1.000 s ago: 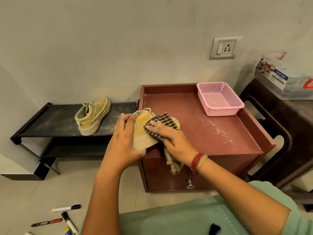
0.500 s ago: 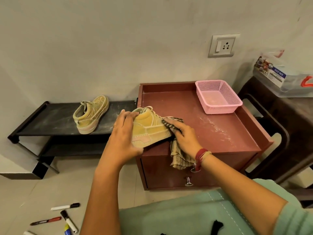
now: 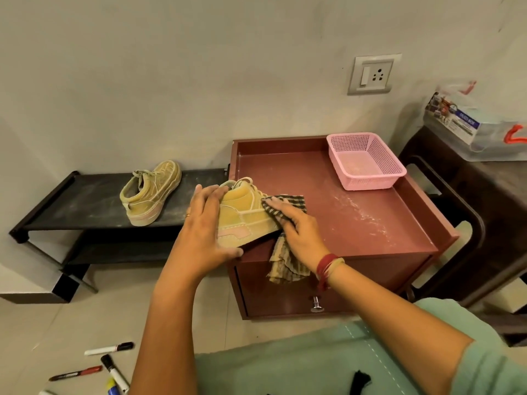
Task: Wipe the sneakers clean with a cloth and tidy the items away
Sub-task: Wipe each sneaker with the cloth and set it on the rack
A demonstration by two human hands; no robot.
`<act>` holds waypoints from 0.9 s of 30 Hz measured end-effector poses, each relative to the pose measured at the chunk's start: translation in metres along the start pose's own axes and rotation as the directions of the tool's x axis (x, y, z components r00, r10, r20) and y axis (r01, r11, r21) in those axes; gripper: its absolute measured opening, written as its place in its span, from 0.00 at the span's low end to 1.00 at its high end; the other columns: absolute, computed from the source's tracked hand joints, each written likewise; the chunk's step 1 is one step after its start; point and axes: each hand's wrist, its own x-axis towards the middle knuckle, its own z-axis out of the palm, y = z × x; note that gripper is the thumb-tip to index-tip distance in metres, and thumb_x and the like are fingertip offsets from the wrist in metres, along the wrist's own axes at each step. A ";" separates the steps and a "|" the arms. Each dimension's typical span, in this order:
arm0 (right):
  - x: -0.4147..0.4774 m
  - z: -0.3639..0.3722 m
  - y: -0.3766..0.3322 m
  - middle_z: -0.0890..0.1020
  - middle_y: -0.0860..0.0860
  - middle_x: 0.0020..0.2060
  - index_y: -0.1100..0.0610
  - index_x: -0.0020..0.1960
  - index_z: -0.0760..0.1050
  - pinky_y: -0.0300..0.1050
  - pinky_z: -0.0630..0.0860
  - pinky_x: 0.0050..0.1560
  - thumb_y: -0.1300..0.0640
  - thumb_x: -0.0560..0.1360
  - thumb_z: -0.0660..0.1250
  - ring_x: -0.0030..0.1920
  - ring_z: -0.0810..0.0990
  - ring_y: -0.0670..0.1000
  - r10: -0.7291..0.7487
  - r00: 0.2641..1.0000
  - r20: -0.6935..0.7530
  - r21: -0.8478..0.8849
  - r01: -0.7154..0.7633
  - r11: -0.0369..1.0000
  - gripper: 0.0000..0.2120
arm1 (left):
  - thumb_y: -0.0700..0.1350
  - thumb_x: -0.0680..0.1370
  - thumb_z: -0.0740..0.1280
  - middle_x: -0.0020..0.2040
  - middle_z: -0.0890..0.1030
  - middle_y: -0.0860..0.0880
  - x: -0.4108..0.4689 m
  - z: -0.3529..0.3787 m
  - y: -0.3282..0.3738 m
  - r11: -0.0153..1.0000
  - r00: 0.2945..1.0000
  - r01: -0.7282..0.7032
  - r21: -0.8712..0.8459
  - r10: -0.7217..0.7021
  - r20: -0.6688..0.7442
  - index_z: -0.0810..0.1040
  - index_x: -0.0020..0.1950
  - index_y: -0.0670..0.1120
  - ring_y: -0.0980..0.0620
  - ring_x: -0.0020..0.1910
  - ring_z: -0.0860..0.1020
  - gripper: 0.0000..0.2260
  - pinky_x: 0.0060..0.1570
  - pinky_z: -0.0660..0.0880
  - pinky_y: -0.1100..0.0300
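Sneaker (image 3: 245, 220): on the cabinet's (image 3: 370, 223) front-left corner; long axis left to right, toe rightward
Left hand (image 3: 204, 220): clasps the heel
Right hand (image 3: 296, 226): presses the checked cloth (image 3: 285, 205) against the toe end; nearer the unwiped side
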 end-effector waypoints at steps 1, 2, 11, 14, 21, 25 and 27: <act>-0.003 0.002 -0.002 0.74 0.47 0.64 0.53 0.64 0.74 0.45 0.62 0.71 0.72 0.75 0.59 0.68 0.68 0.45 -0.023 0.999 0.036 -0.005 0.023 1.000 0.23 | 0.48 0.63 0.79 0.75 0.53 0.54 0.000 0.001 -0.001 1.000 1.000 0.001 0.000 -0.001 -0.004 0.54 0.76 0.53 0.53 0.76 0.43 0.49 0.71 0.53 0.50; -0.007 0.005 -0.005 0.74 0.48 0.65 0.52 0.65 0.73 0.42 0.61 0.72 0.72 0.75 0.58 0.70 0.66 0.46 -0.070 0.991 0.113 -0.010 0.071 0.997 0.24 | 0.50 0.64 0.79 0.75 0.53 0.54 0.001 0.003 -0.002 1.000 1.000 0.002 -0.002 -0.002 -0.017 0.54 0.76 0.53 0.52 0.77 0.44 0.48 0.71 0.53 0.50; -0.012 0.012 -0.012 0.74 0.47 0.65 0.49 0.65 0.72 0.32 0.59 0.69 0.70 0.76 0.59 0.69 0.66 0.44 -0.060 0.991 0.117 0.007 0.060 0.998 0.24 | 0.52 0.76 0.67 0.75 0.57 0.50 0.002 0.009 0.002 1.000 0.990 0.015 0.012 -0.013 -0.140 0.57 0.76 0.50 0.49 0.76 0.51 0.32 0.70 0.59 0.49; 0.003 0.006 -0.005 0.75 0.45 0.62 0.51 0.65 0.74 0.28 0.62 0.65 0.68 0.76 0.59 0.66 0.70 0.45 0.049 0.999 -0.010 -0.022 -0.050 0.999 0.21 | 0.51 0.77 0.66 0.67 0.64 0.49 0.003 0.008 0.004 0.999 0.982 -0.004 0.039 0.012 -0.189 0.62 0.74 0.51 0.50 0.69 0.61 0.27 0.58 0.66 0.56; 0.007 0.004 -0.013 0.78 0.46 0.60 0.53 0.64 0.75 0.28 0.66 0.60 0.66 0.77 0.59 0.62 0.73 0.44 0.044 0.998 0.044 -0.024 -0.043 0.999 0.18 | 0.50 0.76 0.68 0.62 0.68 0.50 0.003 0.010 0.004 0.997 0.973 -0.039 0.065 0.053 -0.226 0.66 0.71 0.51 0.51 0.62 0.67 0.24 0.49 0.68 0.59; 0.009 -0.001 -0.013 0.78 0.47 0.59 0.55 0.63 0.76 0.24 0.65 0.57 0.67 0.77 0.60 0.62 0.74 0.45 0.094 0.996 0.003 -0.032 -0.094 0.995 0.17 | 0.50 0.73 0.72 0.58 0.68 0.53 0.001 0.010 0.007 0.995 0.970 -0.068 0.076 0.084 -0.230 0.71 0.65 0.50 0.53 0.58 0.70 0.22 0.45 0.72 0.57; 0.002 0.003 -0.019 0.77 0.45 0.59 0.55 0.63 0.75 0.26 0.66 0.60 0.68 0.77 0.60 0.60 0.73 0.39 0.028 0.999 0.037 0.008 -0.028 1.000 0.18 | 0.49 0.71 0.73 0.55 0.70 0.53 0.001 0.009 0.008 0.994 0.964 -0.072 0.083 0.091 -0.252 0.73 0.62 0.50 0.54 0.55 0.70 0.21 0.41 0.71 0.58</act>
